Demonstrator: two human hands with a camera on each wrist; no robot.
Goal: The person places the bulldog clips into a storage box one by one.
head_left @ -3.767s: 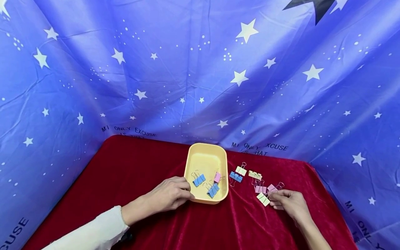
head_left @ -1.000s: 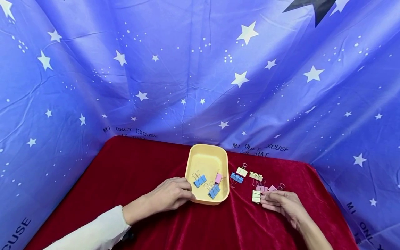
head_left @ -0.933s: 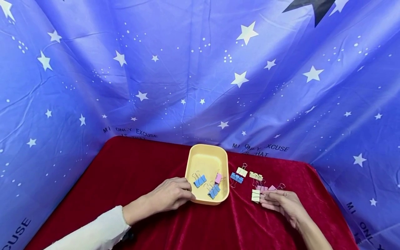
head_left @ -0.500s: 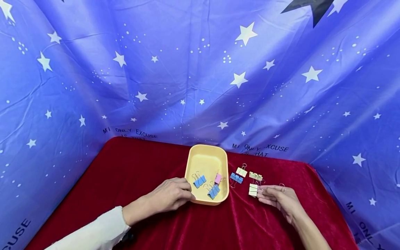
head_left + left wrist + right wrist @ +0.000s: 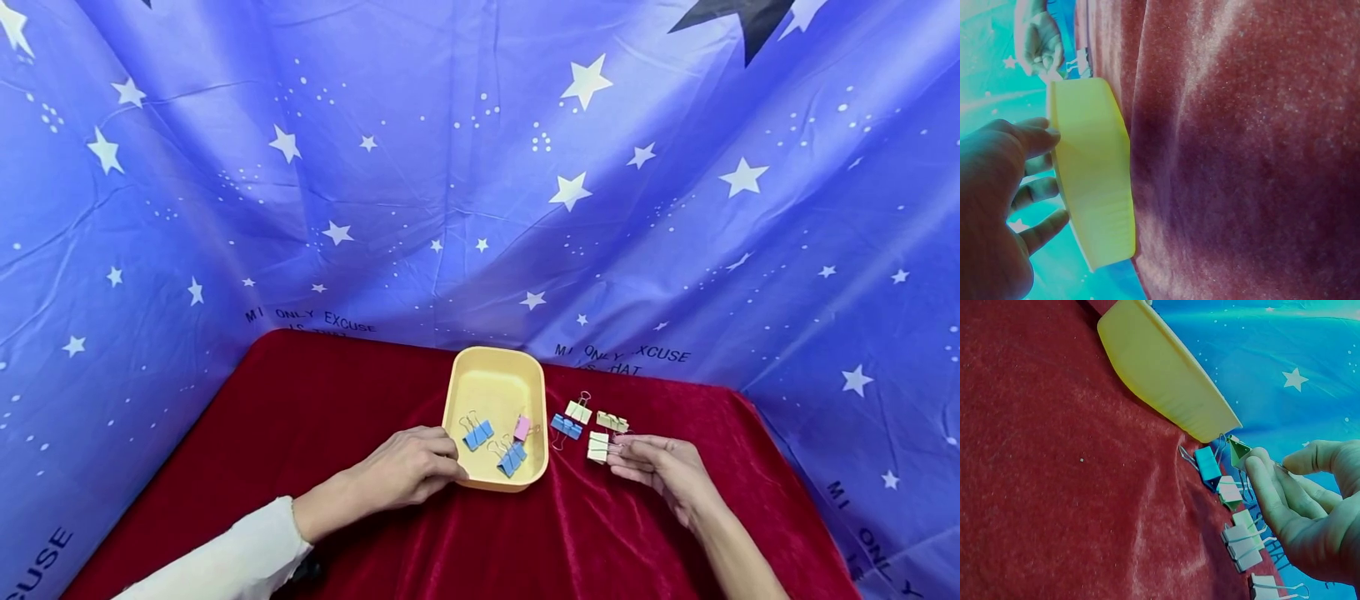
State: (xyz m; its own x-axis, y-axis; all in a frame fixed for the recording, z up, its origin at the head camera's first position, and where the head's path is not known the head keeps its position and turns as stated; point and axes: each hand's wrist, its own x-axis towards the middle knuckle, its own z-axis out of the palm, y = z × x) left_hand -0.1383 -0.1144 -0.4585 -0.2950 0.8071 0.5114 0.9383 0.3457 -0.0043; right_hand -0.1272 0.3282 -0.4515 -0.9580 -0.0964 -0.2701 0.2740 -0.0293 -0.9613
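Observation:
My left hand (image 5: 412, 465) grips the near left rim of a yellow plastic box (image 5: 491, 387). In the left wrist view the thumb and fingers (image 5: 1044, 234) meet that rim. Inside the box lie a blue binder clip (image 5: 477, 434), a second blue binder clip (image 5: 512, 458) and a pink binder clip (image 5: 522, 427). To the right, my right hand (image 5: 663, 471) pinches a pale yellow binder clip (image 5: 597, 447) by its wire handles, its body pointing toward the box. The right wrist view has this held clip (image 5: 1238, 452) just beyond the fingertips, near the box's end.
Beside the box on the red cloth (image 5: 360, 375) lie a blue clip (image 5: 566, 426), a pale yellow clip (image 5: 578, 411) and another pale yellow clip (image 5: 612, 421). More clips (image 5: 1242, 547) sit under the right hand, mostly hidden in the head view. A starry blue curtain (image 5: 420, 167) surrounds the table.
My right hand has lifted the pale yellow clip from the pink ones and carried it left toward the box, turning its body leftward. The left hand and box stay put.

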